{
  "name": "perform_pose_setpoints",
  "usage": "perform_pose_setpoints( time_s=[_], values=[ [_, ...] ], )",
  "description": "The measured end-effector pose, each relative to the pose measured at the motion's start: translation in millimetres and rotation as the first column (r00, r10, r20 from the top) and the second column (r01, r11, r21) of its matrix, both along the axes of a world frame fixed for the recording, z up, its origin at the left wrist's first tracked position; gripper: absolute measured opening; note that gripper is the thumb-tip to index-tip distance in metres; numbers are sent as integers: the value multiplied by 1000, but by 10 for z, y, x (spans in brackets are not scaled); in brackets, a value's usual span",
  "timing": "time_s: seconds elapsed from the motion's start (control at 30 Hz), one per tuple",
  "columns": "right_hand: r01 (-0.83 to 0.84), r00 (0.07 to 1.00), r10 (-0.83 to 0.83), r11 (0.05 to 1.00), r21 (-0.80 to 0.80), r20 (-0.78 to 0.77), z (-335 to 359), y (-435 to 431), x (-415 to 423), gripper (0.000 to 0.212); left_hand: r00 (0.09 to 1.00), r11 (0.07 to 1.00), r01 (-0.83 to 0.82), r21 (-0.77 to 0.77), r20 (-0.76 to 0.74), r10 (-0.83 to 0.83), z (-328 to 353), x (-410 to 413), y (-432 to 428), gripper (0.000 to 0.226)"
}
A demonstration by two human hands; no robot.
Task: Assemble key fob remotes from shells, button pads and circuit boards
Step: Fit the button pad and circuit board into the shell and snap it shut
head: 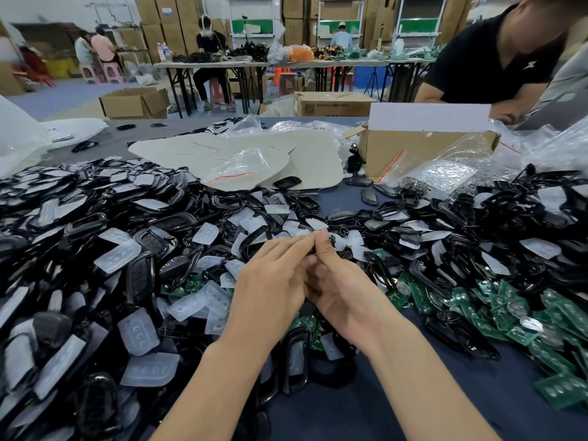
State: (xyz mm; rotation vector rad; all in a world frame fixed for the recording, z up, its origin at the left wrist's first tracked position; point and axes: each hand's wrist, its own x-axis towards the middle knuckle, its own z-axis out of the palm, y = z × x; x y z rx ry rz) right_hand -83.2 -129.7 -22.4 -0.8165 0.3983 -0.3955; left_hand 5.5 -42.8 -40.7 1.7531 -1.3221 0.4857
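Here, a small black part (331, 241) sits between the fingertips of both hands, mostly hidden, just above the pile. The left hand (270, 288) and right hand (346, 297) both pinch it, likely to keep it steady. Black shells (86, 224), clear button pads (117, 256) and green circuit boards (496, 310) lie around on the table (477, 409), easy to reach.

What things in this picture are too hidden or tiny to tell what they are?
Head view:
- Dark part pinched by the right hand: fingers cover most of it.
- Left hand: its thumb is hidden behind it.
- Cardboard box: wall hides the inside.
- Far carton: print too small.
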Motion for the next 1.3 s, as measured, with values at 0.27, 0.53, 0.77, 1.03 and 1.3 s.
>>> perform_pose_setpoints(
  time_s=[0.27,0.53,0.77,1.03,1.3],
  values=[
    [-3,1000,2,999,46,25,9,14,11,42,997,997,-16,-71,-83,10,31,34,15,59],
    [105,994,-103,994,-40,47,-24,13,39,32,994,998,-28,-52,-111,22,45,1,30,57],
    [195,981,-191,973,-126,41,-48,-4,48,33,980,999,18,30,-199,-12,26,-6,-9,41],
    [225,963,-267,715,-662,38,-81,-12,1,9,967,971,58,233,-254,3,-19,50,14,52],
    [315,925,-373,659,-683,67,-105,129,50,11,978,983,-49,179,-193,84,23,-3,6,52]
  ],
)
